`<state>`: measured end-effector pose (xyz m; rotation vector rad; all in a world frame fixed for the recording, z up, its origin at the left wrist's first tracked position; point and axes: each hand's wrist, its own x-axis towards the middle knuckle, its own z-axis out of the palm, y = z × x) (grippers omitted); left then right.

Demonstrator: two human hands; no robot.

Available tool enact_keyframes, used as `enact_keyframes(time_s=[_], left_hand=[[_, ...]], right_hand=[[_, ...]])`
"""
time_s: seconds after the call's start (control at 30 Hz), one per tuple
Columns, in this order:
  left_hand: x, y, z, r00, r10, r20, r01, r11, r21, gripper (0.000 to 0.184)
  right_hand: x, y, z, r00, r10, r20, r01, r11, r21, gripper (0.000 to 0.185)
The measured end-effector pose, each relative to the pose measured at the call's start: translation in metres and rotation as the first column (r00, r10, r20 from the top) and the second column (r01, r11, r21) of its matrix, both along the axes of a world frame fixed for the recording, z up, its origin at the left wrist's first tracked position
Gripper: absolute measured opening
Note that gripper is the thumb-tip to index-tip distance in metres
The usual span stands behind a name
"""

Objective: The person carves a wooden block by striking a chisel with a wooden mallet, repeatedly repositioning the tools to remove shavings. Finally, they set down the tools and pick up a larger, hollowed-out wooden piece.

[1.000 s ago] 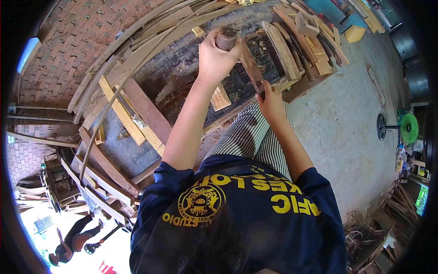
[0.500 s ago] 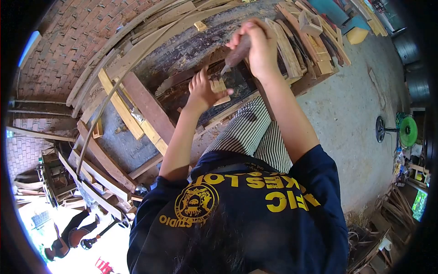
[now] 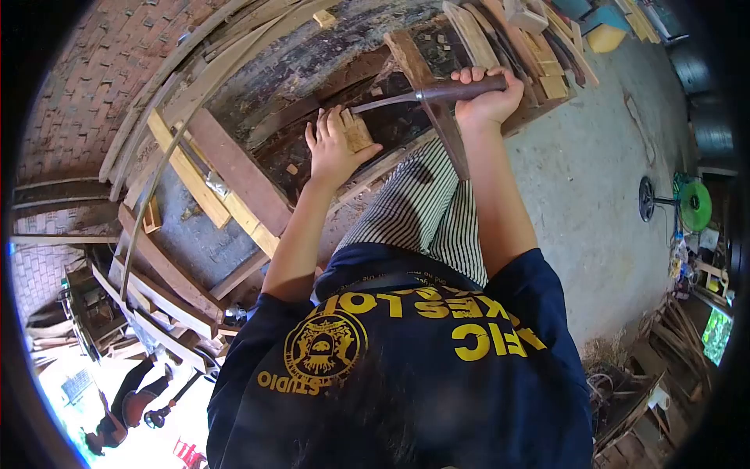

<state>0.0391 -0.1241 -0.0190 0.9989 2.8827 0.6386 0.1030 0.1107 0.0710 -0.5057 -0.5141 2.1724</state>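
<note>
My right hand is closed around the dark wooden handle of a chisel, held nearly level above the bench. Its slim metal blade points left, with the tip close to the fingers of my left hand. My left hand rests on a small pale wooden block, fingers along one side and thumb at the other, holding it against the dark work surface. Part of the block is hidden under the palm. A brown wooden bar slants beneath the chisel toward my striped trousers.
Brown and pale planks lie left of my left hand. Long boards are stacked past my right hand. A small wood offcut lies at the back. A green fan stands far right. Another person is at lower left.
My right hand has moved right and lower, and the chisel has swung from pointing down to nearly level, its blade now showing. My left hand stays at the block; the view has shifted slightly.
</note>
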Motion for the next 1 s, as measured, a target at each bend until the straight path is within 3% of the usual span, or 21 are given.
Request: enact_keyframes(time_s=[0.3, 0.53, 0.6, 0.63, 0.7, 0.73, 0.8, 0.9, 1.0], left_hand=[[-0.007, 0.0, -0.004, 1.0, -0.016, 0.024, 0.012, 0.99, 0.137, 0.103], [-0.009, -0.002, -0.001, 1.0, -0.024, 0.011, 0.021, 0.973, 0.23, 0.099], [-0.011, -0.002, -0.002, 0.999, -0.028, 0.035, 0.018, 0.966, 0.256, 0.097], [-0.011, -0.002, -0.004, 0.999, -0.019, 0.045, 0.005, 0.96, 0.28, 0.097], [-0.014, -0.002, -0.003, 0.999, -0.008, 0.053, -0.008, 0.952, 0.305, 0.097], [-0.016, -0.002, -0.001, 0.996, -0.023, 0.082, 0.0, 0.962, 0.274, 0.1], [-0.019, -0.002, 0.001, 0.993, -0.04, 0.111, 0.011, 0.97, 0.244, 0.104], [-0.021, -0.002, -0.005, 0.988, -0.074, 0.136, 0.032, 0.956, 0.293, 0.103], [-0.022, -0.004, -0.012, 0.997, -0.079, -0.002, 0.077, 0.961, 0.266, 0.097]], right_hand=[[0.023, -0.007, -0.02, 0.985, -0.167, 0.051, 0.173, 0.962, -0.21, 0.022], [0.034, -0.032, -0.001, 0.98, -0.188, -0.066, 0.19, 0.981, 0.03, 0.019], [0.034, -0.04, 0.006, 0.984, -0.075, -0.164, 0.114, 0.963, 0.243, 0.025], [0.034, -0.044, 0.011, 0.983, -0.076, -0.165, 0.116, 0.963, 0.243, 0.025], [0.033, -0.053, 0.023, 0.976, 0.041, -0.214, 0.075, 0.86, 0.505, 0.028], [0.031, -0.059, 0.027, 0.976, 0.04, -0.214, 0.075, 0.86, 0.505, 0.028], [0.024, -0.071, 0.034, 0.965, 0.143, -0.22, 0.064, 0.685, 0.726, 0.028], [0.009, -0.08, 0.046, 0.953, 0.206, -0.223, 0.019, 0.691, 0.722, 0.026], [-0.003, -0.072, 0.047, 0.955, 0.223, -0.196, -0.029, 0.728, 0.685, 0.023]])
